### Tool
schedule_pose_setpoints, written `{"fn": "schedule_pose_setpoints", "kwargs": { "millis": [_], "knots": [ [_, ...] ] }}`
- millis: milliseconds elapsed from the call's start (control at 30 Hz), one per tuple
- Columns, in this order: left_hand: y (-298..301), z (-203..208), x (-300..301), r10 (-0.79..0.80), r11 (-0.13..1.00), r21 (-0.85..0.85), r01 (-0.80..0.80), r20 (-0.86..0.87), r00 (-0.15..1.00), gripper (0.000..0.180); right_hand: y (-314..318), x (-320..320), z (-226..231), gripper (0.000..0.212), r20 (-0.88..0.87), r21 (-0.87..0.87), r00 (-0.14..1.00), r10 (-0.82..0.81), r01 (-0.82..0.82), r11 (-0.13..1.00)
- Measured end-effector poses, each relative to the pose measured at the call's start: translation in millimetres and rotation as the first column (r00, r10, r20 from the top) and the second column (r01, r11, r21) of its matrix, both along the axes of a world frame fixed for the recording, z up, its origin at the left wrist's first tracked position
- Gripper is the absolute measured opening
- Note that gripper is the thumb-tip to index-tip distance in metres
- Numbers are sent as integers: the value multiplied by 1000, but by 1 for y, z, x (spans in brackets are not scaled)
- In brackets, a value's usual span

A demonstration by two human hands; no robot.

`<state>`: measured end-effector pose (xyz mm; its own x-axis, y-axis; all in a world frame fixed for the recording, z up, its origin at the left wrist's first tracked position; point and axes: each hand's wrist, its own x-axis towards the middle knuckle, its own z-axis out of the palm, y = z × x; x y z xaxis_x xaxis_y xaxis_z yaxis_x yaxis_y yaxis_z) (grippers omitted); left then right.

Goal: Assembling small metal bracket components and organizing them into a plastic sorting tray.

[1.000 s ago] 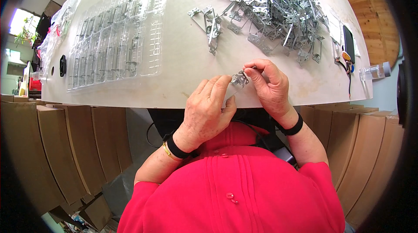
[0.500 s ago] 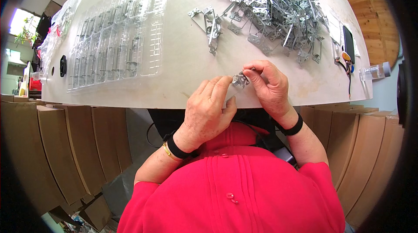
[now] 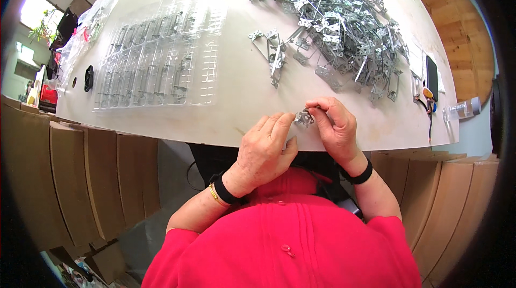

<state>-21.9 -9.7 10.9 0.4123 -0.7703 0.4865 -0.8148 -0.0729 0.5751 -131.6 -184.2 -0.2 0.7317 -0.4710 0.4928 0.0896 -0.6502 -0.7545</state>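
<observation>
Between my two hands, just above the table's near edge, is a small silvery metal bracket. The fingertips of my left hand close on its left side. My right hand pinches its other end between thumb and forefinger. Part of the bracket is hidden by the fingers. Beyond my hands a few loose metal brackets with thin rods lie apart from a big heap of the same parts. To the left lies a clear plastic tray whose compartments hold rows of metal parts.
On the white table, at the right, lie a dark phone, a tool with orange and black handles and a clear plastic bottle. A small black object sits left of the tray. Cardboard boxes flank me on both sides.
The whole view has shifted, so the table and hands appear lower. Both hands keep their hold on the bracket, with little visible change of grip.
</observation>
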Motion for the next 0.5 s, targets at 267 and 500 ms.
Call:
{"fn": "schedule_pose_setpoints", "kwargs": {
  "millis": [267,500],
  "knots": [
    [2,-1,-1,0,1000,14,0,-13,1000,48,-1,-4,0,11,-59,91,998,17,-11,996],
    [2,-2,0,-1,1000,5,1,-33,999,46,-1,-3,-2,12,-35,56,999,16,-14,998]
  ]
}}
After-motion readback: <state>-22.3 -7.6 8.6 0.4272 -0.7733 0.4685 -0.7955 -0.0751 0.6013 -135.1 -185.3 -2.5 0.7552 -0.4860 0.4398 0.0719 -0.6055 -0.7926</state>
